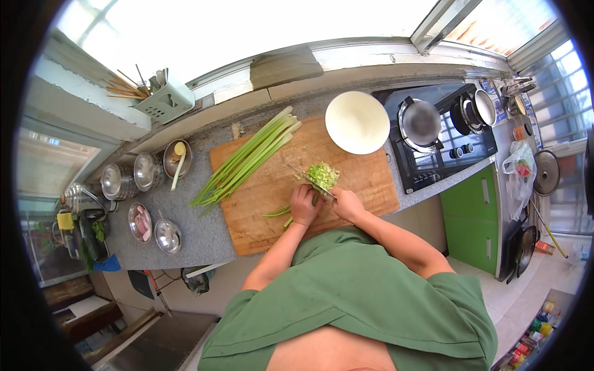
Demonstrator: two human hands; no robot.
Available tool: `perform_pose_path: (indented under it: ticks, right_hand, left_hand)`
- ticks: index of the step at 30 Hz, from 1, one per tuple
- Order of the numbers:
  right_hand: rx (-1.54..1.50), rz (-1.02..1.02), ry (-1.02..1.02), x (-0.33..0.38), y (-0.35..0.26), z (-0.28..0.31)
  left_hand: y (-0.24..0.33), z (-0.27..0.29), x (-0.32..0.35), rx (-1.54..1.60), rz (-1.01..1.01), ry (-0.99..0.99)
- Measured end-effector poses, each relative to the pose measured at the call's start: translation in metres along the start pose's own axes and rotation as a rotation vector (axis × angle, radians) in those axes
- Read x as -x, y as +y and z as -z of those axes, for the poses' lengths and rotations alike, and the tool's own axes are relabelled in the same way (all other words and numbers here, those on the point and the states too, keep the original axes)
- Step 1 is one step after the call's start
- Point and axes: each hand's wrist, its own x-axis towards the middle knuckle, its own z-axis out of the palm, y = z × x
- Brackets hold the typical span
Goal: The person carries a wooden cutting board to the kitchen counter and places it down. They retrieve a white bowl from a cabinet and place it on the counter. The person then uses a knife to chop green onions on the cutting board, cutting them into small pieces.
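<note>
Pressing down, the left hand (304, 206) pins green stalks (279, 212) to the wooden board (365, 179). The right hand (346, 204) grips a knife (312, 180) tight beside the chopped pile (323, 174).

The cutting board (346, 179) is matt, pale-brown wood with visible grain; the counter (207, 235) beneath is speckled grey stone; the far bowl (357, 122) is smooth glossy white; the left-side pots (133, 174) are shiny metal; the person's shirt (365, 297) is matt green cloth

Bright daylight from the blown-out window (247, 25) along the counter's (204, 229) far edge; soft shadows, sharp centre, heavy fisheye bending, black vignette at rim.
</note>
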Motion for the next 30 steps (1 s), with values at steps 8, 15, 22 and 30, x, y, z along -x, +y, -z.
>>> perform_pose_path:
  ticks: [8,15,22,30]
  right_hand:
    - [0.075,0.004,-0.092,0.0,0.003,0.011]
    - [0.085,-0.074,-0.096,-0.007,0.001,0.001]
    - [-0.097,-0.008,0.077,-0.004,0.021,-0.009]
    - [-0.081,0.041,0.09,0.003,0.014,0.021]
  left_hand:
    - [-0.003,0.0,0.0,-0.001,-0.014,-0.009]
    - [0.003,0.001,0.0,-0.012,0.004,-0.025]
    - [0.005,0.001,-0.003,-0.023,0.005,0.012]
    - [0.008,-0.016,-0.001,-0.015,0.088,0.019]
